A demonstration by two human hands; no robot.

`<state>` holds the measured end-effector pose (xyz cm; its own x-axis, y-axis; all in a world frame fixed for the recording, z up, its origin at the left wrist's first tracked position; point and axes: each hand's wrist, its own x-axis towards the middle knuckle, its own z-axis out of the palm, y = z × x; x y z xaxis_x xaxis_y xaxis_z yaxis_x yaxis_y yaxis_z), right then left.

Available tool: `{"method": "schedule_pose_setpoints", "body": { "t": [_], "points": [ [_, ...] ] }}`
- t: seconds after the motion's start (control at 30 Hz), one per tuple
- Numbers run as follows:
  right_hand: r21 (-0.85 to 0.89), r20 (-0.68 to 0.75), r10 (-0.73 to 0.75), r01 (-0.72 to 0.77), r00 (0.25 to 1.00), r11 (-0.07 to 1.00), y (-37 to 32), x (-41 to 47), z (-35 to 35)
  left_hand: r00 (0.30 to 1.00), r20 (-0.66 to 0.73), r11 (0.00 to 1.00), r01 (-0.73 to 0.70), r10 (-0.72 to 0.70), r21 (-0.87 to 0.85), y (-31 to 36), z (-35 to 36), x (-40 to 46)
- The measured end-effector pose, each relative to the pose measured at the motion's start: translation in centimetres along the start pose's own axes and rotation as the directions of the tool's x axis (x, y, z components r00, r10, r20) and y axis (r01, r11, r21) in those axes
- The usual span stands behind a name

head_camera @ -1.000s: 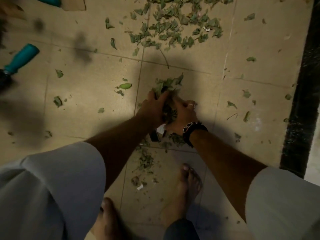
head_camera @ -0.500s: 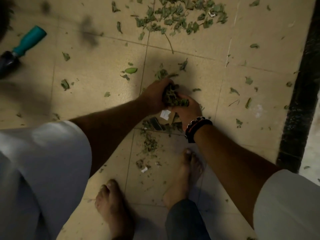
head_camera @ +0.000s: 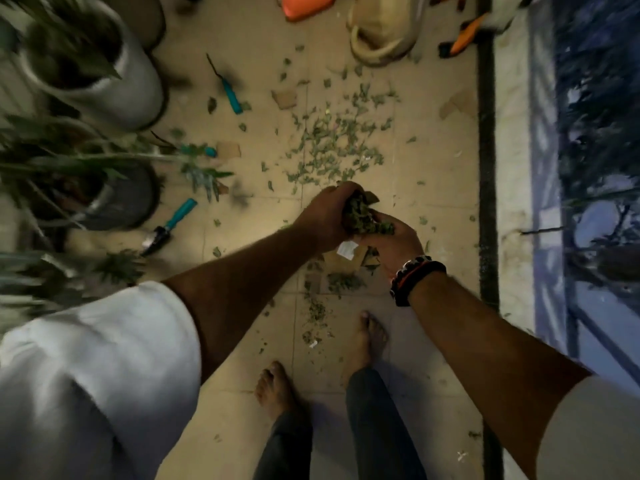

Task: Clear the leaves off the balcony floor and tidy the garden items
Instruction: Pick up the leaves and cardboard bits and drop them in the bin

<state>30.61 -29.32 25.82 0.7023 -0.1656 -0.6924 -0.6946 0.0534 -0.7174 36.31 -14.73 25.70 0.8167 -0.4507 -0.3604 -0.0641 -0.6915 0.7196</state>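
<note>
A clump of green leaves is held between both hands above the tiled floor. My left hand curls over it from the left, and my right hand, with a dark bracelet at the wrist, cups it from below. More loose leaves lie scattered on the floor beyond the hands. Smaller bits and a cardboard scrap with a white label lie under the hands. A trowel with a teal handle lies to the left, and a teal-handled fork tool lies farther back.
Potted plants stand on the left: a white pot and a dark pot. An orange item and a beige watering can sit at the back. A dark strip and railing edge the right side. My bare feet stand below.
The hands have lifted off the floor with the gathered clump of leaves. The view has risen and widened, bringing the pots, tools and railing into sight.
</note>
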Motion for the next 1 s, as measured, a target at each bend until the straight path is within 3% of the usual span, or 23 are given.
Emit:
{"method": "schedule_pose_setpoints", "body": {
  "t": [0.17,0.3,0.5,0.77,1.0],
  "points": [
    [0.048,-0.051,-0.052,0.054,0.997,0.997,-10.6,-11.3,-1.9,0.998,-0.01,0.998,-0.067,0.067,-0.002,13.1,-9.3,-5.5],
    [0.163,-0.037,-0.069,0.074,0.997,0.984,-18.1,-19.9,-3.2,0.984,-0.097,0.984,-0.135,0.147,0.116,22.2,-15.9,-11.1],
    [0.16,-0.078,-0.093,0.105,0.993,0.982,-26.5,-30.7,-4.0,0.94,-0.239,0.965,-0.208,0.242,0.16,31.5,-22.6,-19.2],
    [0.065,-0.02,-0.161,0.162,0.987,0.985,-31.8,-38.2,-4.2,0.902,-0.388,0.979,-0.15,0.191,0.134,37.9,-26.5,-27.0],
    [-0.072,0.18,-0.187,0.202,0.966,0.977,-32.2,-41.3,-2.7,0.843,-0.536,0.998,-0.002,0.038,0.066,38.6,-26.1,-33.2]
  ]
}}
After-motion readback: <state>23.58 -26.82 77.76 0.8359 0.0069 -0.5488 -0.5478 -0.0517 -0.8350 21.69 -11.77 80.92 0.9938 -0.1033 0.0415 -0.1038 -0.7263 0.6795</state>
